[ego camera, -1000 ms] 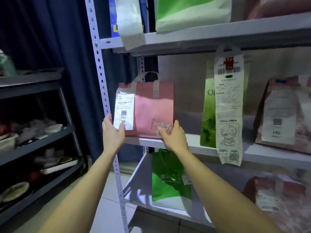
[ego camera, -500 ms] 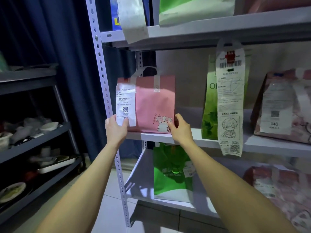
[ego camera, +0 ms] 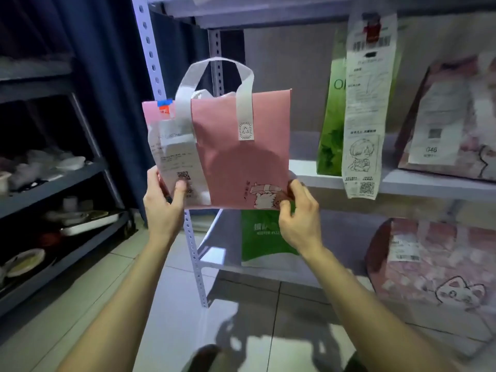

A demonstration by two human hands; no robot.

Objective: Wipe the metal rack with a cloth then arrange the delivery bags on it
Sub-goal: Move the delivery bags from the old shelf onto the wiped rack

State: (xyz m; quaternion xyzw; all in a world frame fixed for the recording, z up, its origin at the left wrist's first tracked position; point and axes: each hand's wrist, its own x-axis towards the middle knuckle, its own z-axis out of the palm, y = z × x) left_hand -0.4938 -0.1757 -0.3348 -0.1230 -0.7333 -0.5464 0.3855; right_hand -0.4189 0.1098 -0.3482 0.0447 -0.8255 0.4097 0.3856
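A pink delivery bag (ego camera: pixel 241 146) with white handles and a receipt on its left side hangs in the air in front of the white metal rack (ego camera: pixel 150 57). My left hand (ego camera: pixel 163 202) grips its lower left corner, thumb on the receipt. My right hand (ego camera: pixel 298 213) pinches its lower right corner. The bag is upright and off the middle shelf (ego camera: pixel 316 178). A green bag (ego camera: pixel 332 124) with a long receipt and a pink bag (ego camera: pixel 451 122) stand on that shelf to the right.
On the lower shelf stand a green bag (ego camera: pixel 263 237) and a pink cat-print bag (ego camera: pixel 429 261). A dark rack (ego camera: pixel 67 181) with bowls and plates stands at the left, in front of a dark blue curtain (ego camera: pixel 112 76). Tiled floor lies below.
The pink bag stood on the middle shelf's left end with both hands at its corners; now both hands have lifted it off the shelf and drawn it toward me.
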